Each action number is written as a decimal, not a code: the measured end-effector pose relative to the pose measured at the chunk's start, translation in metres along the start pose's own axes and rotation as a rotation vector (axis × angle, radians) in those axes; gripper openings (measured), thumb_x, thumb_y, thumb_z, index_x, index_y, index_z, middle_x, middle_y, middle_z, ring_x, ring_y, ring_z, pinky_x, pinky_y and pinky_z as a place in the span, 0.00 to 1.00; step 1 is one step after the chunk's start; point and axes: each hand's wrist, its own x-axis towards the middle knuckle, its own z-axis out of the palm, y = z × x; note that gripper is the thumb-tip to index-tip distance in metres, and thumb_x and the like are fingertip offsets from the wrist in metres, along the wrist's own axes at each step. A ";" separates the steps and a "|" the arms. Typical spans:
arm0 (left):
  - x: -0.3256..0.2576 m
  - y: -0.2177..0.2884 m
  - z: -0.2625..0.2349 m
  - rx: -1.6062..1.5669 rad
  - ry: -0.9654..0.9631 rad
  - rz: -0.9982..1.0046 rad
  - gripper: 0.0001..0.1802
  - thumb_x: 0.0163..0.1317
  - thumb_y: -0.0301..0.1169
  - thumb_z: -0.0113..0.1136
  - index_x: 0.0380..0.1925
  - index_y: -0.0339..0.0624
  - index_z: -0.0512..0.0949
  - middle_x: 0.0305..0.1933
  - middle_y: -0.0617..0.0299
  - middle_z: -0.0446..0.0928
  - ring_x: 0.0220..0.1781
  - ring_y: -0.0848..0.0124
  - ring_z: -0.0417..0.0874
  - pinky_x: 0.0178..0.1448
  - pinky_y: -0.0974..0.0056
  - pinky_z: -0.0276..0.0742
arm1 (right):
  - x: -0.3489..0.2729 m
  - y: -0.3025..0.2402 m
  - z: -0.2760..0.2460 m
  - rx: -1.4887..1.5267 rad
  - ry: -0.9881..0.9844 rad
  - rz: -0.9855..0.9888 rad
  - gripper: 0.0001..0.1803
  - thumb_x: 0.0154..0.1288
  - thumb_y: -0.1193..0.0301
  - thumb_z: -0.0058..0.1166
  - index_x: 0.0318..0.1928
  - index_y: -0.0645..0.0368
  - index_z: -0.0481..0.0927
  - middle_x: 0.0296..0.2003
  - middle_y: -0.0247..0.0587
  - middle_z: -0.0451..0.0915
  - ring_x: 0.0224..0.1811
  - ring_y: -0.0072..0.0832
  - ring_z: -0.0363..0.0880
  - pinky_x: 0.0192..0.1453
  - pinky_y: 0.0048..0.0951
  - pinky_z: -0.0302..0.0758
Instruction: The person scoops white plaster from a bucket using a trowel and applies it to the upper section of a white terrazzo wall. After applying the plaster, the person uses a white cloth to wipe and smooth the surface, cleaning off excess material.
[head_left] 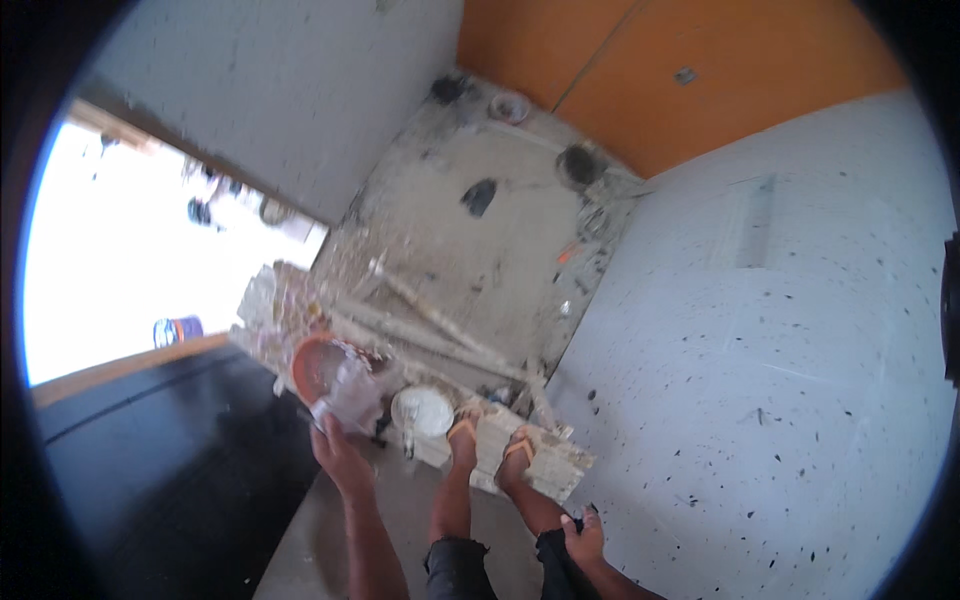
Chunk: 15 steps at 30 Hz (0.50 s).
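Note:
My left hand (pixel 340 458) is closed around the pale handle of a wide, flat, whitish tool (pixel 356 396), blurred by motion. It is just over the near edge of an orange basin (pixel 308 367), which has pale stuff smeared inside. Right of the basin stands a round tub of white paste (pixel 424 411). Down at the lower right, my right hand (pixel 588 540) is by my knee, thumb and fingers apart; I see nothing clearly held in it. My sandalled feet stand on a paste-spattered wooden plank platform (pixel 550 463).
A bright opening (pixel 110 250) lies at the left, above a dark panel (pixel 190 470). Pale beams (pixel 430 310) of the platform cross the dusty floor (pixel 440 190). Containers stand along the far walls, one orange (pixel 690 70). Close on the right rises a speckled white wall (pixel 740 400).

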 end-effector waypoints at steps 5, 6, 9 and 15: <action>-0.120 0.030 0.060 0.158 -0.373 0.179 0.18 0.71 0.40 0.47 0.48 0.35 0.71 0.46 0.58 0.75 0.46 0.71 0.77 0.48 0.65 0.74 | 0.031 -0.111 -0.080 1.004 -0.241 0.237 0.34 0.67 0.48 0.48 0.63 0.61 0.66 0.57 0.47 0.71 0.56 0.38 0.73 0.56 0.39 0.73; -0.139 0.032 0.075 0.120 -0.428 0.130 0.17 0.71 0.39 0.49 0.48 0.36 0.71 0.45 0.58 0.75 0.46 0.70 0.77 0.47 0.64 0.74 | 0.038 -0.148 -0.123 1.162 -0.348 0.322 0.36 0.68 0.46 0.47 0.65 0.61 0.64 0.58 0.46 0.70 0.57 0.38 0.72 0.57 0.41 0.73; -0.217 0.074 0.125 -0.135 -0.559 -0.452 0.16 0.68 0.38 0.53 0.47 0.37 0.71 0.43 0.59 0.76 0.43 0.69 0.77 0.45 0.63 0.72 | 0.048 -0.175 -0.183 1.597 -0.250 0.282 0.32 0.68 0.44 0.45 0.57 0.58 0.72 0.48 0.39 0.76 0.48 0.29 0.76 0.51 0.35 0.77; -0.295 0.125 0.180 0.241 -0.961 -0.174 0.15 0.69 0.36 0.50 0.49 0.37 0.73 0.42 0.58 0.77 0.42 0.68 0.76 0.48 0.64 0.71 | 0.026 -0.163 -0.297 1.681 -0.090 -0.057 0.22 0.70 0.61 0.48 0.55 0.65 0.74 0.49 0.44 0.77 0.48 0.34 0.78 0.54 0.33 0.75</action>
